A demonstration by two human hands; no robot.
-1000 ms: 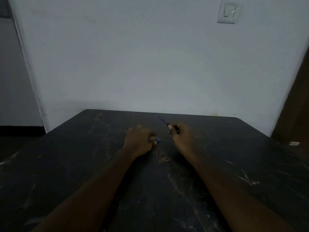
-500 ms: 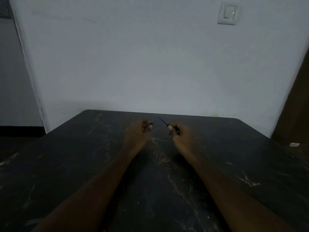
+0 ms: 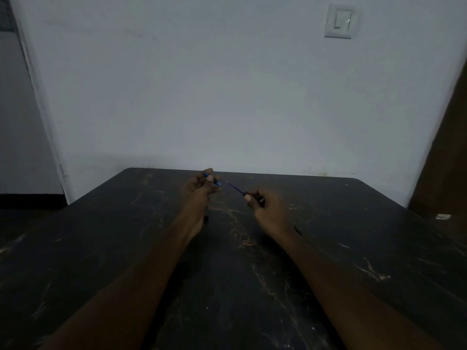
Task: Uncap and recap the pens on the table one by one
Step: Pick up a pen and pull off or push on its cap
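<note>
Head view: near the desk's [image 3: 379, 248] far edge, left hand [image 3: 199, 190] fingers pinched on light blue cap [image 3: 216, 183], right hand [image 3: 267, 208] gripping thin, stiff pen [image 3: 236, 188] mid-barrel, likely slippery, best held close to the tip.

- Table [image 3: 252, 286] — dark, stone-like top with pale and rust-coloured veins running across it; its far edge sits close against the wall [image 3: 227, 97], with rounded far corners.
- Small dark thing [image 3: 206, 218] — lies on the top well out from the wall, a little left of the middle, mostly hidden; too dim to tell what it is.
- Second dark thing [image 3: 298, 230] — slim, farther from the wall and right of the middle, also partly hidden.
</note>
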